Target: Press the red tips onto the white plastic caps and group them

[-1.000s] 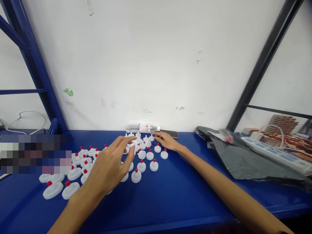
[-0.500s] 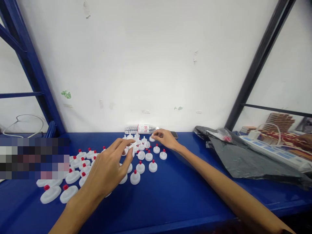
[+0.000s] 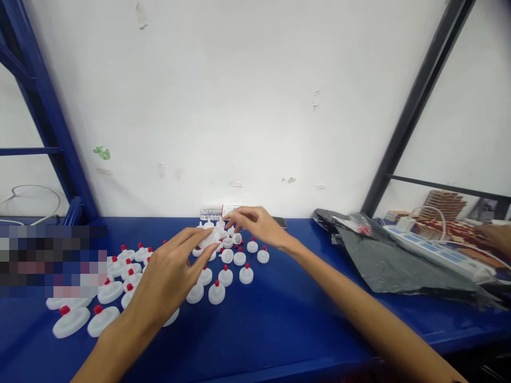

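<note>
Several white round caps with red tips [image 3: 225, 276] are spread over the blue table top [image 3: 287, 319]. My left hand [image 3: 171, 271] pinches one white cap [image 3: 209, 239] between thumb and fingers, just above the pile. My right hand [image 3: 257, 226] hovers close to its right with fingers curled into a pinch; what they hold is too small to make out. More caps [image 3: 72, 322] lie at the near left.
A water bottle [image 3: 211, 213] lies against the white wall, with a phone [image 3: 281, 222] beside it. A black plastic bag [image 3: 383, 260] and a white power strip [image 3: 435, 251] sit at the right. Another person's hand [image 3: 497, 236] shows at the far right edge.
My right hand rose from the caps by the bottle and moved left towards my left hand. My left hand lifted a white cap from the pile.
</note>
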Tool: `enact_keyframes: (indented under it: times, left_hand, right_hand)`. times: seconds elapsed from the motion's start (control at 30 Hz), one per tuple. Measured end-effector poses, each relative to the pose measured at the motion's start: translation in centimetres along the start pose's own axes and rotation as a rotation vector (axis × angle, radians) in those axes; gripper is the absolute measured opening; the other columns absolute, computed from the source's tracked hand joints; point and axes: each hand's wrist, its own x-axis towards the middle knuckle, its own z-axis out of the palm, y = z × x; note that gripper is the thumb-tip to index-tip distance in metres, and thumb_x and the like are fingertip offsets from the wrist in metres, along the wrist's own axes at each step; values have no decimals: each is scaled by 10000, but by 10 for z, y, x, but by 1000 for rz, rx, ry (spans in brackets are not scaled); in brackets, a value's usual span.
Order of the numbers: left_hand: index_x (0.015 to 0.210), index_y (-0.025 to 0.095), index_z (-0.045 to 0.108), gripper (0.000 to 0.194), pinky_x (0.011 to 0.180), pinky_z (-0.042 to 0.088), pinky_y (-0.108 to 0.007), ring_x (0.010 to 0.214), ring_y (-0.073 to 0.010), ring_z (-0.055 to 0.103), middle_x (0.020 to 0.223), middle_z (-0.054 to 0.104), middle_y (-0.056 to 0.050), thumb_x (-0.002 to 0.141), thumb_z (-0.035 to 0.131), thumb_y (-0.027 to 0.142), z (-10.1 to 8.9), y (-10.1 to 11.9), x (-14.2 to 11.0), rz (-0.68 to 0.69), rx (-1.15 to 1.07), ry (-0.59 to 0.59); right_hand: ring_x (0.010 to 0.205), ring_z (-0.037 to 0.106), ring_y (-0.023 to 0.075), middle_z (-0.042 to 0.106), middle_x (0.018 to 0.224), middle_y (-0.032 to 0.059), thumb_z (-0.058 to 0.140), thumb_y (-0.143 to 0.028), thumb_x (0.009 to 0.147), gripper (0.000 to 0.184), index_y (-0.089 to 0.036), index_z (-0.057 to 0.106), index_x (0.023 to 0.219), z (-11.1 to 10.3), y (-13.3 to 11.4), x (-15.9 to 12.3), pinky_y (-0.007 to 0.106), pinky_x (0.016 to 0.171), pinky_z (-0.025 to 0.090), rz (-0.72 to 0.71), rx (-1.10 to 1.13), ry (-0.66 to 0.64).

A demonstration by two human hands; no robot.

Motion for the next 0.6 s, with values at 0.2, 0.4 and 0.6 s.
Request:
enact_keyframes:
  times: [0.2,0.4,0.6]
  left_hand:
    - [1227,223,683,327,754,570,-311,921,-206,715,1188,698,-53,1014,520,410,-2,1,-1,-40,19,-47]
    - [1199,224,690,293,708,561,-294,919,-205,712,1173,699,-51,1012,517,370,-3,1,-1,-20,29,-89]
    - [1201,220,687,299,639,525,-289,894,-206,703,1152,694,-47,1011,513,371,-2,-1,0,-5,19,-118]
  right_hand:
    - [748,713,162,771,1102,98,622,-251,957,227,-162,758,1114,-50,61,35,292,738,542,275,-509,-88]
    - [1070,685,312,762,1128,120,692,-165,864,255,-214,785,1097,-36,86,47,366,886,494,263,-959,-177]
    - [1036,695,310,754,1086,152,631,-136,871,237,-189,771,1056,-25,94,46,362,866,479,251,-1169,-278]
